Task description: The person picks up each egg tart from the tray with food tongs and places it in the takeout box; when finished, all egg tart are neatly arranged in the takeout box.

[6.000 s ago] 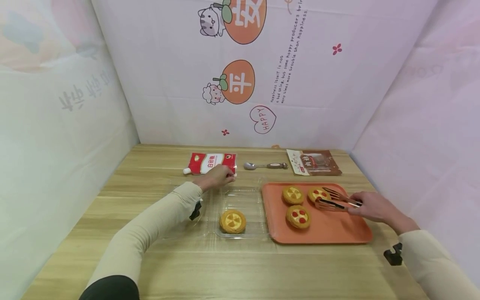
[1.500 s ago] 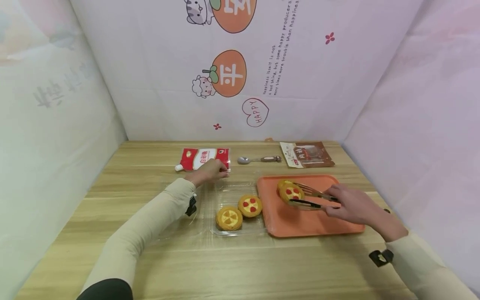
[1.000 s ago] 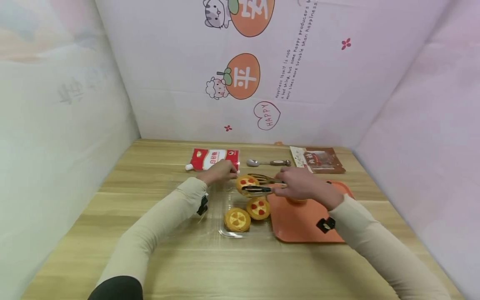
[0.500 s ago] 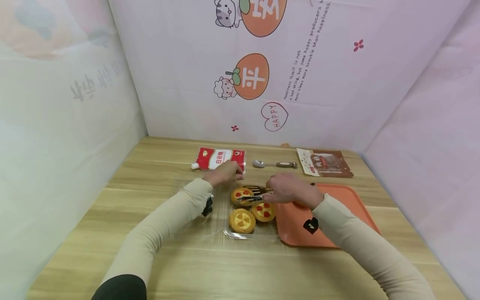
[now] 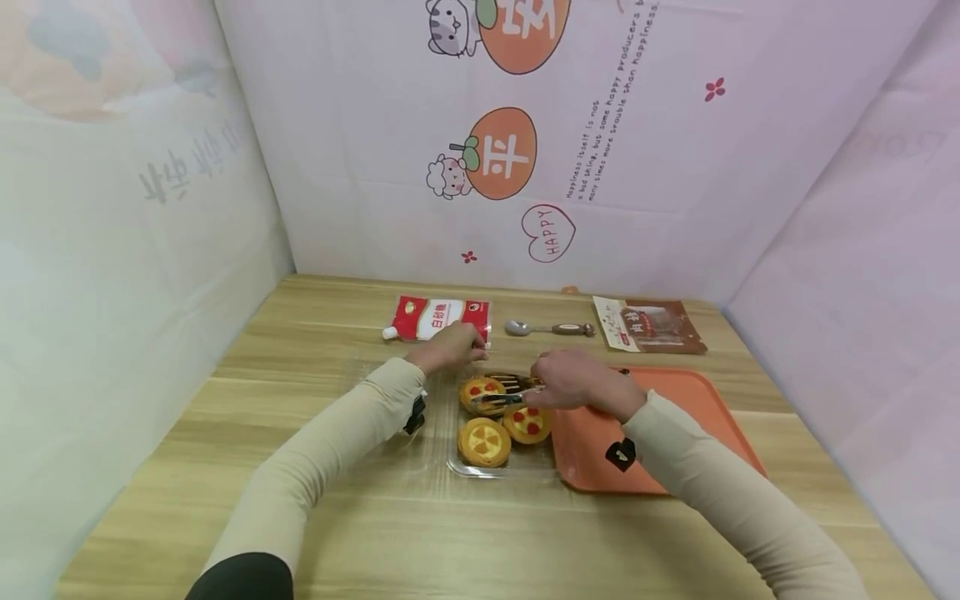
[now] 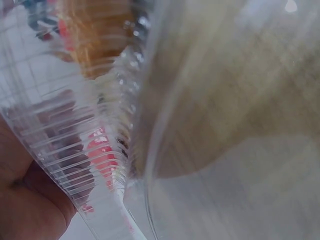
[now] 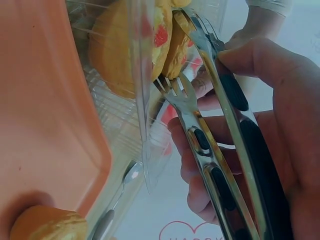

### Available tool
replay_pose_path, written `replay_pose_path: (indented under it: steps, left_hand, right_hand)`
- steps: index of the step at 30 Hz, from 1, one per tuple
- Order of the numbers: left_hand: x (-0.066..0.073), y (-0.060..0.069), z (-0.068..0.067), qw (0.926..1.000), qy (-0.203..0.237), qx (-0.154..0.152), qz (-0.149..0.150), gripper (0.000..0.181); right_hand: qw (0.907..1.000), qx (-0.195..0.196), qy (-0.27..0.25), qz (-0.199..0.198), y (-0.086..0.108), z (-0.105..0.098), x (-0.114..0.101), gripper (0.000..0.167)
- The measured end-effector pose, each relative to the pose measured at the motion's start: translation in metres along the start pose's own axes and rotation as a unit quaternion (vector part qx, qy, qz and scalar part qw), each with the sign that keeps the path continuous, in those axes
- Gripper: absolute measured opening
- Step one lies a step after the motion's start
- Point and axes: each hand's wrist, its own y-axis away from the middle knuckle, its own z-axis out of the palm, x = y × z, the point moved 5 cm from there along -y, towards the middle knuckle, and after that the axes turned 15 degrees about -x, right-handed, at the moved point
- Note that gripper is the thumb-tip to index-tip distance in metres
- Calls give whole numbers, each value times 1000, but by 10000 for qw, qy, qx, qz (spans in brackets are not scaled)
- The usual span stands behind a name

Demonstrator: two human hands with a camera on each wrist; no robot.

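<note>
My right hand (image 5: 581, 383) grips a pair of fork-tipped serving tongs (image 7: 210, 145) over a clear plastic container (image 5: 480, 472). The tongs' tines are at an egg tart with red dots (image 5: 480, 393), at the far side of the container. Another red-dotted tart (image 5: 527, 426) and a tart with a yellow wedge pattern (image 5: 483, 442) sit nearer the front of it. My left hand (image 5: 452, 348) holds the container's far edge; the left wrist view shows this hand (image 6: 35, 200) beside ribbed clear plastic. Its fingertips are mostly hidden.
An orange tray (image 5: 675, 450) stands right of the container, bearing one tart (image 7: 47, 225) largely hidden under my right hand in the head view. Behind lie a red-and-white sugar pouch (image 5: 442, 317), a spoon (image 5: 551, 328) and a brown packet (image 5: 651, 326).
Two red-dotted tarts have gone from the tray into the container, the latest carried left by the tongs. Over the last half second hardly anything moves. My left hand stays at the container's edge.
</note>
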Motion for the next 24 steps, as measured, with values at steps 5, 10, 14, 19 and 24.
replay_pose_path:
  steps: [5, 10, 14, 19, 24]
  left_hand:
    - [1, 0, -1, 10000, 4, 25, -26, 18]
    - [2, -1, 0, 10000, 74, -12, -37, 18]
    - [1, -2, 1, 10000, 31, -14, -7, 20]
    - [-2, -3, 3, 10000, -44, 48, -7, 19]
    - [-4, -3, 4, 9999, 3, 9, -151, 20]
  right_hand:
    - [9999, 77, -114, -14, 2, 0, 1, 30]
    - [9988, 191, -441, 12, 9, 0, 9, 25]
    - [9976, 383, -560, 127, 26, -6, 17, 34]
    - [9938, 719, -722, 451, 56, -13, 38, 38]
    - [9884, 1066, -584, 914, 94, -4, 77, 47]
